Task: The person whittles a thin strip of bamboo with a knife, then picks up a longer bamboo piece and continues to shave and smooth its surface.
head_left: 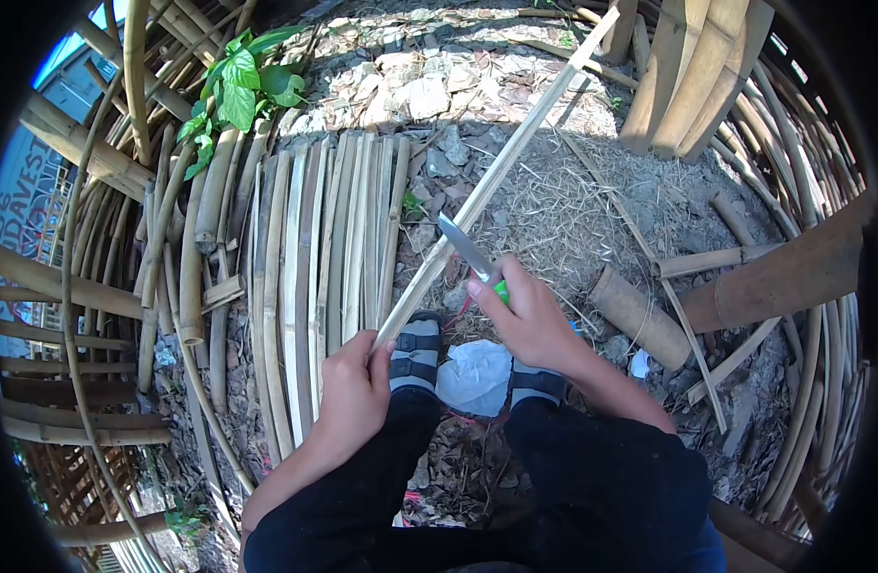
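Dark-trousered knees fill the bottom of the frame. Just above them, the left hand [355,387] is closed around the lower end of a long pale split bamboo strip [496,172], which slants up to the upper right. Right hand [527,320], at centre, grips a green-handled knife [469,250] with its steel blade laid against the strip. Flat bamboo slats [315,258] lie at centre left.

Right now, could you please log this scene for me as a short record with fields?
Setting: outdoors, stony ground with dry grass
Left hand: grips the near end of a long bamboo strip
Right hand: holds a green-handled knife, blade against the strip
Beside left hand: row of split bamboo slats lying on the ground
Right of knife: short bamboo tube
Between feet: white scrap
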Motion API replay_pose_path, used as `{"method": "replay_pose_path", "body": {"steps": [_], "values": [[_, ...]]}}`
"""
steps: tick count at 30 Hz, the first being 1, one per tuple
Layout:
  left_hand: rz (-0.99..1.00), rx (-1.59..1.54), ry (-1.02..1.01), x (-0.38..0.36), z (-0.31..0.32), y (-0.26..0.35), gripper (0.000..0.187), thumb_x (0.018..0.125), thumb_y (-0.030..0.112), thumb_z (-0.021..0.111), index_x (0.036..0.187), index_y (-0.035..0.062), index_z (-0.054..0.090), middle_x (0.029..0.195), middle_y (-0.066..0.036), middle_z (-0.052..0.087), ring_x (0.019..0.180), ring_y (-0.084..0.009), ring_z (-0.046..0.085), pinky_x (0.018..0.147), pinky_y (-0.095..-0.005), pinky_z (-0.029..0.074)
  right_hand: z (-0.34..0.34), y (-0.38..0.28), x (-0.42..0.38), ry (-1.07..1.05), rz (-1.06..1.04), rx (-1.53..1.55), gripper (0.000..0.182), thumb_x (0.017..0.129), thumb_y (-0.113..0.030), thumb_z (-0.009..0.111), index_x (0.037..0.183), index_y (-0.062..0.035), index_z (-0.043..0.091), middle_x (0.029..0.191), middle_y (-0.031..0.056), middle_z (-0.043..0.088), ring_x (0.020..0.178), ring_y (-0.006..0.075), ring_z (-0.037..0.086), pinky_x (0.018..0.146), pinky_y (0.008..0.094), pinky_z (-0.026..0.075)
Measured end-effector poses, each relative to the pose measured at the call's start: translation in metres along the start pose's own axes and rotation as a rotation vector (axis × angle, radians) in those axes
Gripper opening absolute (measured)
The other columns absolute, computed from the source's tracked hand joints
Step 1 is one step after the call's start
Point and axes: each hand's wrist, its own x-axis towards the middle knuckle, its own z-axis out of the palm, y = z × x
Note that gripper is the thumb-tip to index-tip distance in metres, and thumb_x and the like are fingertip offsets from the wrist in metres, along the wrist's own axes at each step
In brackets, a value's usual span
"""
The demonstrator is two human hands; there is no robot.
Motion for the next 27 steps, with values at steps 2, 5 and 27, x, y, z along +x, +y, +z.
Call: {"method": "replay_pose_path", "body": {"steps": [2,5,27], "values": [[-0.002,-0.033,0.008,0.0,0.001,0.0,0.02,0.095,0.004,0.06,0.078,-0.0046,0.053,0.06,-0.022,0.051,0.05,-0.0361,0.051,0.049,-0.0435,0.038,0.003,0.001,-0.001,-0.031,0.008,0.089,0.049,0.097,-0.046,0.057,0.092,0.002,0.05,0.06,0.0197,0.056,0.059,0.0372,0.061,0.06,0.0478,0.045],[0.088,0.034,0.063,0.001,0.003,-0.003,0.021,0.096,0.008,0.06,0.079,-0.0046,0.057,0.056,-0.013,0.052,0.047,-0.017,0.048,0.046,-0.0362,0.036,0.011,0.006,-0.005,-0.124,-0.044,0.082,0.047,0.099,-0.046,0.054,0.089,0.0005,0.053,0.059,0.0186,0.055,0.06,0.0358,0.062,0.058,0.0464,0.044],[0.135,0.084,0.142,-0.002,0.001,0.0,0.018,0.093,0.005,0.064,0.08,-0.0032,0.054,0.062,-0.013,0.051,0.053,-0.0187,0.046,0.051,-0.0362,0.036,-0.008,0.031,0.027,-0.012,0.279,0.586,0.044,0.102,-0.036,0.055,0.069,-0.0076,0.054,0.057,-0.0061,0.042,0.05,0.0035,0.033,0.046,0.0237,0.026]]}}
